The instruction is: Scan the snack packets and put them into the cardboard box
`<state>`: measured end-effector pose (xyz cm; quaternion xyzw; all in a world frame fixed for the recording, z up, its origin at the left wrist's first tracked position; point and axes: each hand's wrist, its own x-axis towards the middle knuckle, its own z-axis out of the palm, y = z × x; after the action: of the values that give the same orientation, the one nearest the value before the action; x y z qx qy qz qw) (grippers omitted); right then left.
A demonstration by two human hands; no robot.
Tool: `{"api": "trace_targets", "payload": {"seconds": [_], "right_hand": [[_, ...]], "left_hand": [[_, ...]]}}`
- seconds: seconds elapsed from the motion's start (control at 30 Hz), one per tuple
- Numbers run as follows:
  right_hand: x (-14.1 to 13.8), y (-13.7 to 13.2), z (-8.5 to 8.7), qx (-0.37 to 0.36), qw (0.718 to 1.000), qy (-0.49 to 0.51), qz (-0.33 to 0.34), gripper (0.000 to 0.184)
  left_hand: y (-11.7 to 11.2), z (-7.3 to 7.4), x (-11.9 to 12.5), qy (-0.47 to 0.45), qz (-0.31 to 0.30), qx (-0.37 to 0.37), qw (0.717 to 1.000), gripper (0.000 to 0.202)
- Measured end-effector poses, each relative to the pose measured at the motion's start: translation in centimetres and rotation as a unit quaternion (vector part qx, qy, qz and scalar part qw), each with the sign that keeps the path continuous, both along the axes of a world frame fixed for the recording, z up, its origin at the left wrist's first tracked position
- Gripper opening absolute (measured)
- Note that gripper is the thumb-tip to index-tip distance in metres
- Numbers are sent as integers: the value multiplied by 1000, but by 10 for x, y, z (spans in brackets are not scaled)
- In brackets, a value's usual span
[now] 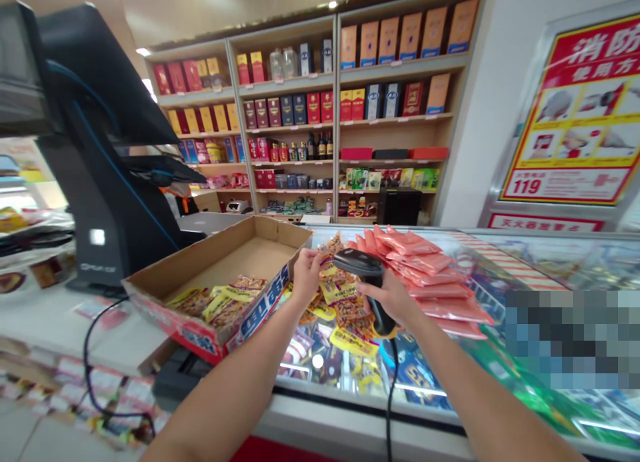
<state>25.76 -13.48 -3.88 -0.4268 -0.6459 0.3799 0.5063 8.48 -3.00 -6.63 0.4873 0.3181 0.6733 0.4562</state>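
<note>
My right hand (387, 295) is wrapped round the handle of a black barcode scanner (363, 265), whose head points left toward my other hand. Between the closed fingers of my left hand (306, 272) is the edge of a snack packet (330, 247), brown and yellow with a see-through front. Below both hands, several more yellow snack packets (350, 315) lie in a loose pile on the glass counter (320, 389). To the left stands an open cardboard box (200, 259) with several of the same packets (225, 299) on its bottom.
Coral-pink packets (435, 275) are stacked right of the scanner. A black checkout terminal (100, 155) rises at the left. The scanner's cable (391, 402) hangs over the counter's front edge. Shelves of boxed goods (287, 109) line the back wall.
</note>
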Motion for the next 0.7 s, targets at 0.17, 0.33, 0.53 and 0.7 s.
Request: {"api": "trace_targets", "payload": {"seconds": [0.17,0.33,0.53,0.7], "right_hand": [[-1,-2,1,-5,1000,-9,-6,23],[-2,-1,1,-17,1000,-7,-3,23],[-3,-2,1,-18,1000,10,-17,25],[-1,1,2,-20,993,100,-58,30]], "left_hand": [[-3,2,0,-2,-17,6,1000,20],[-2,-1,1,31,-7,26,999,21],[2,-6,-2,30,-14,26,999,23],[10,-4,-5,10,4,-37,999,14]]}}
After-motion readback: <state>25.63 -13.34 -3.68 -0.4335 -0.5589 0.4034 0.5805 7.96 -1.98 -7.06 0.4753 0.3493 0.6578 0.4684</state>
